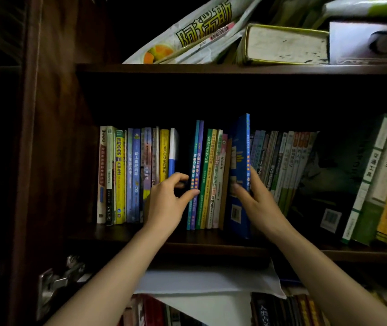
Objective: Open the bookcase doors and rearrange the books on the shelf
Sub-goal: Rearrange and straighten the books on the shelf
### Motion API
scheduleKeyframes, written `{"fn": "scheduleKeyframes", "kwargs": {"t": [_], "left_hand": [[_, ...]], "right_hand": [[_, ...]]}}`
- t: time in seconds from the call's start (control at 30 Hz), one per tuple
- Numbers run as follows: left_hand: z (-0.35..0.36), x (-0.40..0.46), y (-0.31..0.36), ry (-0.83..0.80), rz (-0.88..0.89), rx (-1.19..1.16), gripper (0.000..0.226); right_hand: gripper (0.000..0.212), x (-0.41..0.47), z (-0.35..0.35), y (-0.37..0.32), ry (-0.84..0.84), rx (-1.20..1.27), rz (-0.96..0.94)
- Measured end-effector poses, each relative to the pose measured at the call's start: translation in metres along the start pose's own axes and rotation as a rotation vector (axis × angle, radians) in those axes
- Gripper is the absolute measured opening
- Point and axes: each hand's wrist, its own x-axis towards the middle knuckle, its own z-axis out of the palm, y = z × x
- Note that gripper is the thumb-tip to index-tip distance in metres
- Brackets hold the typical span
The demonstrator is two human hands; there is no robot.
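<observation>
A blue book is gripped by the right hand, pulled forward for moving; a gap is held open by the left hand's curled fingers.

Middle shelf of the dark wood bookcase held a row of upright books. Left group: white, yellow and blue spines, standing straight. A dark gap separated it from a centre group of thin teal, purple, green and pink spines. Just right of these, a tall blue book stood pulled forward, cover partly showing. Further right, books leaned rightward; thick green and yellow volumes tilted at the far right.
</observation>
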Motion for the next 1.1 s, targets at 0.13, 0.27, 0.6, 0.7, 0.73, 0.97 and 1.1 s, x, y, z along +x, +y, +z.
{"fn": "scheduleKeyframes", "kwargs": {"t": [0.13,0.27,0.6,0.7,0.73,0.97,1.1], "left_hand": [[-0.007,0.008,0.014,0.028,0.013,-0.068,0.043],[-0.014,0.019,0.033,0.043,0.09,-0.12,0.04],[-0.018,0.022,0.027,-0.079,0.038,-0.084,0.047],[-0.018,0.021,0.025,-0.072,0.034,-0.083,0.047],[-0.019,0.021,0.026,-0.066,0.038,-0.088,0.047],[-0.034,0.02,0.037,-0.054,0.11,-0.134,0.045],[-0.049,0.017,0.045,-0.018,0.134,-0.15,0.043]], "right_hand": [[0.057,0.0,0.005,-0.001,-0.036,-0.013,-0.027],[0.058,-0.001,0.005,-0.002,-0.078,0.01,-0.046],[0.041,-0.029,-0.017,-0.006,0.261,-0.027,-0.066],[0.041,-0.039,-0.025,-0.015,0.281,-0.064,-0.096],[0.041,-0.043,-0.027,-0.02,0.304,-0.083,-0.112],[0.033,-0.073,-0.043,-0.063,0.514,0.013,-0.277],[0.029,-0.064,-0.037,-0.083,0.472,0.11,-0.345]]}}
